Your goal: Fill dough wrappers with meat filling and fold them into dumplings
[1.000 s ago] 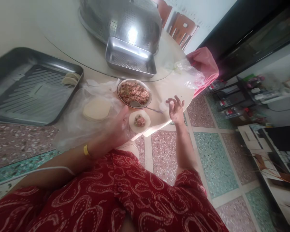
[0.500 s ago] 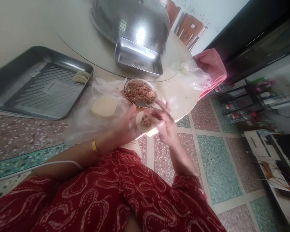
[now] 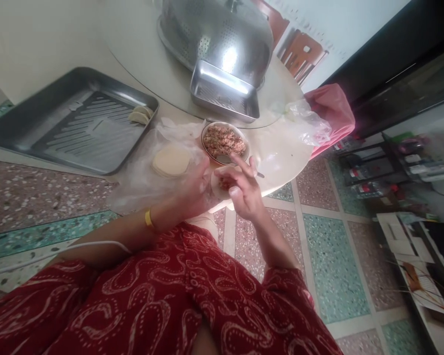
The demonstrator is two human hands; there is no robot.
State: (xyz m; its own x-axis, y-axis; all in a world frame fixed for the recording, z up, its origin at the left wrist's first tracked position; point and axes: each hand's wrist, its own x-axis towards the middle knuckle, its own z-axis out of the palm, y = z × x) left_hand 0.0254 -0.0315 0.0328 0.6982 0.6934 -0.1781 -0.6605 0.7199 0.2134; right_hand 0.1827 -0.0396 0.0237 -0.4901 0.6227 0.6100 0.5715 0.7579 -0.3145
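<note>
A round dumpling wrapper [image 3: 216, 191] with a lump of meat filling [image 3: 225, 183] at its middle lies between my two hands. My left hand [image 3: 194, 190], somewhat blurred, holds the wrapper from the left; its fingertips are partly hidden. With thumb and index finger, my right hand [image 3: 246, 187] grips the wrapper's upper and right edge, its other fingers raised. Just beyond stands a bowl [image 3: 203, 149] of minced meat filling, and a spoon [image 3: 260, 174] rests in it, partly behind my right fingers. To the left, a stack of wrappers [image 3: 171, 159] lies on a plastic bag [image 3: 133, 190].
A large metal tray [image 3: 77, 153] at the left holds a few folded dumplings [image 3: 140, 115]. Behind the bowl are a smaller metal pan [image 3: 225, 101] and a big perforated steel colander [image 3: 218, 34]. A clear bag [image 3: 311, 125] and pink bag [image 3: 333, 116] sit at the table's right edge.
My right fingers have closed in over the wrapper, covering more of the filling. The wrapper looks narrower. The view has shifted, so the table things appear farther right.
</note>
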